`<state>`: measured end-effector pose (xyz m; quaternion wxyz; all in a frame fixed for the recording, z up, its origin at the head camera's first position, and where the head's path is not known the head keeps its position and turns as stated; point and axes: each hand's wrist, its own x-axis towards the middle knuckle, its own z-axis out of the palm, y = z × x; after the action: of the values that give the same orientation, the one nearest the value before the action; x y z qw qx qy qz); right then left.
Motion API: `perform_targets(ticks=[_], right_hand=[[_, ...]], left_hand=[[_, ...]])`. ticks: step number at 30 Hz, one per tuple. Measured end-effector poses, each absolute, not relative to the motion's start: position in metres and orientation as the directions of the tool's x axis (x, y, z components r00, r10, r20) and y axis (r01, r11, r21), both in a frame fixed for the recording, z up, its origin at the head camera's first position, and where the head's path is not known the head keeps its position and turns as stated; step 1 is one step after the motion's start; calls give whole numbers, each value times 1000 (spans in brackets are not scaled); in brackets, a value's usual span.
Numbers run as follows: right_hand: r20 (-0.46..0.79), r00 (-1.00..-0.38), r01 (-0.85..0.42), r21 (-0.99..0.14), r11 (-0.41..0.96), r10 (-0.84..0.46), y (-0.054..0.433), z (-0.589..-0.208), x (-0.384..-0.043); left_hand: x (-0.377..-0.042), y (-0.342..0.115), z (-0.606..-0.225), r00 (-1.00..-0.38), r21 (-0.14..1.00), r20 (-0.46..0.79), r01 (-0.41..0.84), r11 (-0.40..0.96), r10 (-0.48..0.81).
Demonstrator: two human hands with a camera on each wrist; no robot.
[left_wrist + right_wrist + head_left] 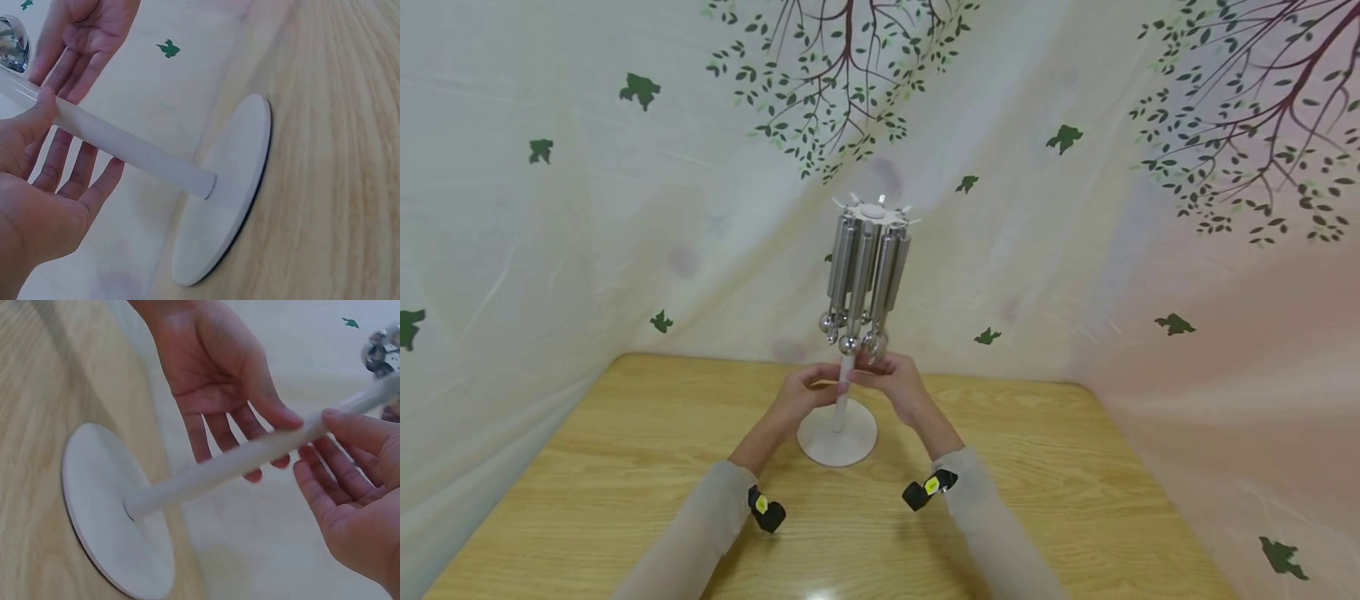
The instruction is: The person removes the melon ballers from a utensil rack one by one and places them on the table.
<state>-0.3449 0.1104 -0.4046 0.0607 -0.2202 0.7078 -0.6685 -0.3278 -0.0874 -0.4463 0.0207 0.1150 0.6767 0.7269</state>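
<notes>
A white stand with a round flat base [820, 446] stands upright on the wooden table. From its white top disc [872, 213] hang several silver tubes [863, 267], with shiny balls [849, 344] below them. My left hand [799, 397] pinches the white pole [137, 153] between thumb and fingers, under the balls. Slightly higher, my right hand [901, 387] holds the same pole from the other side, its thumb [356, 428] on the front and its fingers behind. The two thumbs lie close together on the pole.
The wooden table [1000, 467] runs back to a pale cloth [1000, 250] printed with trees and green leaves, which hangs behind and along the sides. A black band with a small device sits at each wrist [767, 510].
</notes>
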Motion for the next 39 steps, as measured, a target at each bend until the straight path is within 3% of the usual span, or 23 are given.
perform_targets(ticks=[6,15,22,39], right_hand=[[178,-917,-231,-967,110,-358,141,-388,-349],[368,-892,-387,-922,22,-264,169,-330,-340],[460,-849,-473,-881,-12,-260,167,-292,-327],[446,-833,-456,-888,-50,-327,153,-272,-326]], left_hand=[[-329,-88,-437,-964,985,166,153,-79,207],[-334,-94,-435,-946,981,193,181,-68,262],[-338,-94,-435,-929,976,216,212,-48,302],[-346,-92,-433,-921,972,230,234,-26,315]])
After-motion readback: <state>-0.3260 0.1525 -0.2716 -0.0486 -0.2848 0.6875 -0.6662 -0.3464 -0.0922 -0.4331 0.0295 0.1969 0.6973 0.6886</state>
